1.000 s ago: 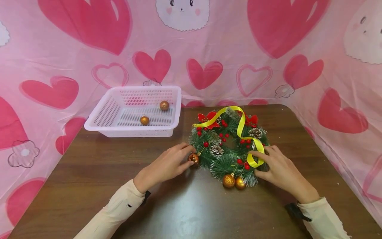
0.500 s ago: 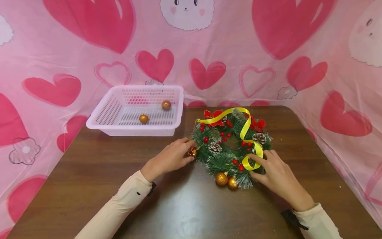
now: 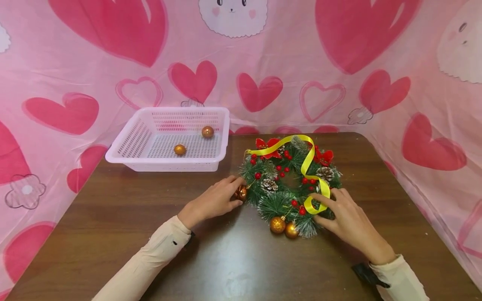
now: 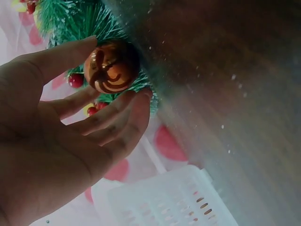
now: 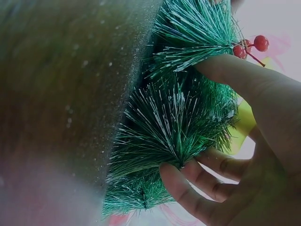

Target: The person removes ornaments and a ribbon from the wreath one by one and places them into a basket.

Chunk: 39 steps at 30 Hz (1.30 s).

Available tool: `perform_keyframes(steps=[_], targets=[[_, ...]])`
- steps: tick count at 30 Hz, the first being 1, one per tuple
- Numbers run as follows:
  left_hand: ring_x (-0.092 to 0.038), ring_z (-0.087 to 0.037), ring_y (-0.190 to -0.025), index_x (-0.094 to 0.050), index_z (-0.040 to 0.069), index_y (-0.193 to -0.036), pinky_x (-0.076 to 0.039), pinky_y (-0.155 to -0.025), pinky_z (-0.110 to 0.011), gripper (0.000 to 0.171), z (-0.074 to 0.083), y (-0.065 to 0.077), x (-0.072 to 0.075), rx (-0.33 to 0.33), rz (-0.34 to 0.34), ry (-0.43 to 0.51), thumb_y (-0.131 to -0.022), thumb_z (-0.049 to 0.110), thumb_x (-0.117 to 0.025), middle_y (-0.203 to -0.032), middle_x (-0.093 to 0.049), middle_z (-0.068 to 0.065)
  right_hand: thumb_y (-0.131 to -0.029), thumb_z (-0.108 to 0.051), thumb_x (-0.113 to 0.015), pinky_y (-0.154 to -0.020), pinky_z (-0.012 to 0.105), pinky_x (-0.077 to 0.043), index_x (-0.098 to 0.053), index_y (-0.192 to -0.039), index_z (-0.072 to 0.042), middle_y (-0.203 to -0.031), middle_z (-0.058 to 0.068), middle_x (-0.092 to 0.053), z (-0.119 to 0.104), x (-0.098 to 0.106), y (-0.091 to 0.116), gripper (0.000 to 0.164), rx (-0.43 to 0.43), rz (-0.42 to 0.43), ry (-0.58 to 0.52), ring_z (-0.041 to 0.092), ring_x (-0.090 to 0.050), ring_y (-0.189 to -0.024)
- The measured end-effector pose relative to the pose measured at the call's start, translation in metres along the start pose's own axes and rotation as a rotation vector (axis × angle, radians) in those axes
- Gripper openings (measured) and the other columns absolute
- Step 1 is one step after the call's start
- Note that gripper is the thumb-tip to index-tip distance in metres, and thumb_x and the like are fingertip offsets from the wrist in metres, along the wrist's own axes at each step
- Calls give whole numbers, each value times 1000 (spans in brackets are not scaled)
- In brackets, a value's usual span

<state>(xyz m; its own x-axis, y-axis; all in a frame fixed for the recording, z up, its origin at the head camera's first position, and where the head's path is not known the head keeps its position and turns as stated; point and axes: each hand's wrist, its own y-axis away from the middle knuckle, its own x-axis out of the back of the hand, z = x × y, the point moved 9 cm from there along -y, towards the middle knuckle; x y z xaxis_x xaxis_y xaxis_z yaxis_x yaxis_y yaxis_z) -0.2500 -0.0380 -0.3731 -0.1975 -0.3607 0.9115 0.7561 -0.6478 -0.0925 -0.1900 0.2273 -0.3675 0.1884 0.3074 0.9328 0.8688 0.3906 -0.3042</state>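
Note:
A green Christmas wreath (image 3: 276, 205) with red berries, pinecones and red flowers lies on the table. My left hand (image 3: 212, 200) is at its left edge, thumb and fingers curled about a shiny copper bauble (image 4: 113, 68). At the right edge my right hand (image 3: 348, 221) grips the wreath; in the right wrist view its thumb and fingers lie among the green needles (image 5: 174, 122). A yellow ribbon (image 3: 308, 163) curls across the top of the wreath and loops by my right index finger. Two gold baubles (image 3: 277, 225) hang at the front edge.
A white plastic basket (image 3: 169, 161) stands at the back left of the brown table (image 3: 124, 200). Inside it are a gold bauble (image 3: 180, 149) and a copper bauble (image 3: 207, 132). Behind the table hangs a pink curtain (image 3: 290, 54) with hearts.
The wreath has turned slightly clockwise: its front baubles have shifted left and the left bauble has moved up. Both hands have moved with it; the head view has also shifted a little.

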Motion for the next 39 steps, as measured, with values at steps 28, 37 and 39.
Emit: perform_keyframes(steps=[28,37,39], targets=[[-62,-21,-104,-62,4,-129,-54,-89,-38,45,13,1,20,-84,111,-36,-87,10,-77,-121,-60,-10,-72,-28,-89,-51,27,-33,-65,-129,-20,-89,5,-49,0,-1,2,62,7,5,-7,21,-39,-83],[-62,-20,-106,-61,4,-130,-54,-89,-37,46,17,1,30,-101,207,-29,-88,12,-77,-121,-59,-9,-71,-28,-90,-55,29,-36,-67,-126,-20,-92,7,-51,0,0,2,61,14,18,-6,21,-40,-84],[-62,-21,-106,-60,3,-131,-54,-89,-37,47,16,1,32,-101,220,-26,-88,12,-77,-122,-60,-10,-71,-28,-90,-55,30,-37,-67,-126,-20,-93,7,-52,1,0,2,60,9,14,-8,22,-41,-85]])
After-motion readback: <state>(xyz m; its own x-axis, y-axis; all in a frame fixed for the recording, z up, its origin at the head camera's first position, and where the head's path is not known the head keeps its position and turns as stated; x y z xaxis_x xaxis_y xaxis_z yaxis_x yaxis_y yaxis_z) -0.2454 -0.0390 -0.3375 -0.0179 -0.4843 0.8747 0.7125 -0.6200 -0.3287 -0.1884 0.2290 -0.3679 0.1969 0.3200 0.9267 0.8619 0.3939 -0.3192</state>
